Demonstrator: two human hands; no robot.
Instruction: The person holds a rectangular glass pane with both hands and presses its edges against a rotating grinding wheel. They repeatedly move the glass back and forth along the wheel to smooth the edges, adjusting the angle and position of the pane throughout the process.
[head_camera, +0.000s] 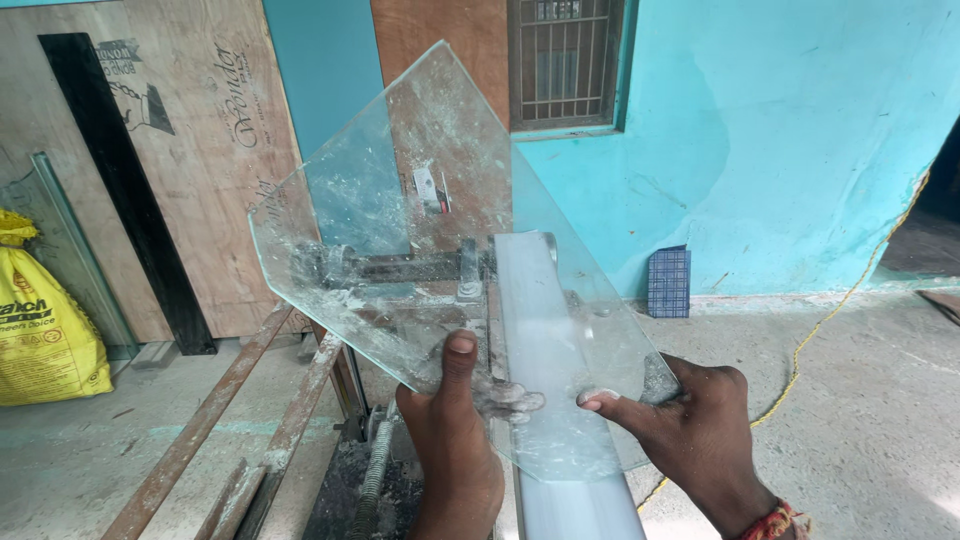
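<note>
Above a white belt (545, 330) on a rusty metal frame (240, 400): dusty glass pane (420, 230), tilted, w/ both hands closed on its lower edge. Left hand (450, 440) thumb on top; right hand (690, 420) pinching at corner. Yellow sack (40, 320) far left.

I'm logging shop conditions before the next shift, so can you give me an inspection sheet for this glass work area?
Surface: bare concrete floor, dusty; a rusty metal frame stands on it.
Job's things: clear glass pane, smeared with white dust, held tilted over a long white belt of the machine.
Clutter: yellow sack at left; small blue grid block by the wall.
Hands: left hand and right hand both grip the pane's near edge, thumbs on top.
Cables: yellow cord trailing across the floor.
Surroundings: turquoise wall, barred window, plywood sheets and a spare glass strip leaning at left.
</note>
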